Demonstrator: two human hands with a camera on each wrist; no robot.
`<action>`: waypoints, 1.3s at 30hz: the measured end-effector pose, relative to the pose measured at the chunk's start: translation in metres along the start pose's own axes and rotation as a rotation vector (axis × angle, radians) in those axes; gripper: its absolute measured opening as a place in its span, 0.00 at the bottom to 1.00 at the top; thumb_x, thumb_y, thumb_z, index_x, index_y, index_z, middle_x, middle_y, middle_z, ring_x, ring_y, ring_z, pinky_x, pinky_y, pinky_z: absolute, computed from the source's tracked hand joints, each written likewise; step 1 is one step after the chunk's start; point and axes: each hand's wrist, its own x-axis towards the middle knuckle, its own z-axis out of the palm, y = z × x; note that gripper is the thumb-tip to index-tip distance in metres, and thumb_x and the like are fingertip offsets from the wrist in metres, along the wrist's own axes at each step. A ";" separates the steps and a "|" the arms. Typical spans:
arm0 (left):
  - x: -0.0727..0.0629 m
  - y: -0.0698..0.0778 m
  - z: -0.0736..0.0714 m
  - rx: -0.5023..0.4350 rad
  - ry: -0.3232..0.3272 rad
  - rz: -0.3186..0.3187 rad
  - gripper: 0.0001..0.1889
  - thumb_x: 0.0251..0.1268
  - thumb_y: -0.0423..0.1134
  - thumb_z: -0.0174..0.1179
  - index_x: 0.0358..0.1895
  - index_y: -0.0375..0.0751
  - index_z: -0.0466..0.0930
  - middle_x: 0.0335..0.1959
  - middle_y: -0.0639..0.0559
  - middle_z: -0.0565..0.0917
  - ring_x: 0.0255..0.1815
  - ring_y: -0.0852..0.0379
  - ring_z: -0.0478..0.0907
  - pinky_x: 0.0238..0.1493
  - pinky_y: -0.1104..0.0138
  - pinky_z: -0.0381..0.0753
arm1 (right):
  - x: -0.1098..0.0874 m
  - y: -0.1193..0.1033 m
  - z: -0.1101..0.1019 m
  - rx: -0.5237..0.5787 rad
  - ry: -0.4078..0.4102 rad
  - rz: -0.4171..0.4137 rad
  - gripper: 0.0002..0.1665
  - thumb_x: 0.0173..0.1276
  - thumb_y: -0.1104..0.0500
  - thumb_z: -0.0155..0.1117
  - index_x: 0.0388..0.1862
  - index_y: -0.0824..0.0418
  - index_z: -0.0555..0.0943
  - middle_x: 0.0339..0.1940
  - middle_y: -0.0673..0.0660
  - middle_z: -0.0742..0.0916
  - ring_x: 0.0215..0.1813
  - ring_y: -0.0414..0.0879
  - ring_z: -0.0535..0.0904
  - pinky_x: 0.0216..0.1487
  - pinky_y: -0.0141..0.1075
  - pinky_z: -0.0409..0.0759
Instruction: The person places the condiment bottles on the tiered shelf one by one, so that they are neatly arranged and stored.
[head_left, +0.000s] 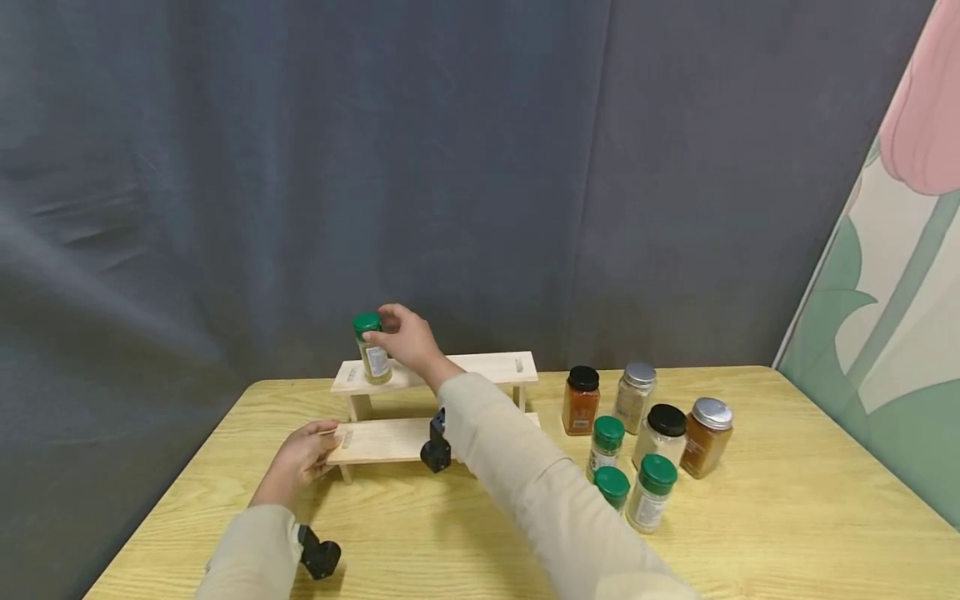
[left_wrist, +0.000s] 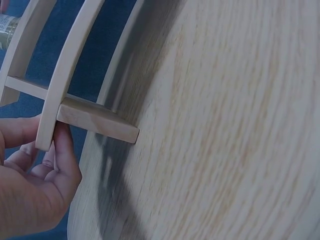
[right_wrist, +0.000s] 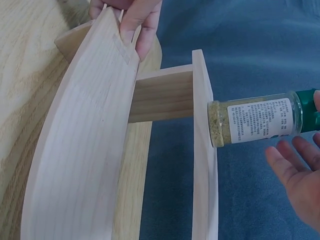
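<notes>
A two-tier wooden rack (head_left: 390, 439) stands on the table. My left hand (head_left: 302, 454) pinches the left end of its lower board, thumb above and fingers below; the left wrist view shows this hand (left_wrist: 37, 182) at the board's end beside a support leg. On the left part of the upper board (head_left: 480, 364) stands a spice jar (head_left: 377, 363) with a green lid, upright. My right hand (head_left: 411, 340) holds it near the lid between thumb and finger. In the right wrist view, the jar (right_wrist: 260, 120) shows a white printed label and greenish contents, its base against the board.
Right of the rack stand several jars: an orange-red one with a black lid (head_left: 581, 402), two with silver lids, a pale one with a black lid (head_left: 662, 437), and green-lidded ones such as this jar (head_left: 651, 496). A dark curtain (head_left: 450, 167) hangs behind the table.
</notes>
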 end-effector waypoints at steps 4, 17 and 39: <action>0.002 -0.002 0.001 -0.011 -0.011 0.012 0.24 0.58 0.25 0.46 0.59 0.26 0.54 0.34 0.48 0.73 0.24 0.61 0.73 0.27 0.69 0.69 | -0.004 0.001 -0.003 0.011 0.019 -0.001 0.29 0.57 0.52 0.61 0.57 0.58 0.68 0.48 0.54 0.77 0.50 0.45 0.71 0.45 0.37 0.71; 0.013 0.003 -0.004 -0.034 -0.037 -0.005 0.26 0.57 0.24 0.46 0.61 0.25 0.52 0.33 0.47 0.73 0.25 0.61 0.73 0.28 0.69 0.72 | -0.023 -0.004 -0.040 0.027 0.013 0.003 0.28 0.57 0.52 0.61 0.56 0.57 0.68 0.49 0.53 0.76 0.51 0.45 0.70 0.44 0.36 0.71; 0.022 0.004 -0.007 -0.045 -0.098 -0.030 0.29 0.58 0.26 0.48 0.61 0.22 0.48 0.24 0.54 0.74 0.23 0.63 0.74 0.28 0.71 0.71 | -0.072 -0.004 -0.106 0.257 -0.042 -0.020 0.24 0.60 0.58 0.58 0.55 0.60 0.67 0.49 0.59 0.74 0.48 0.48 0.72 0.47 0.41 0.70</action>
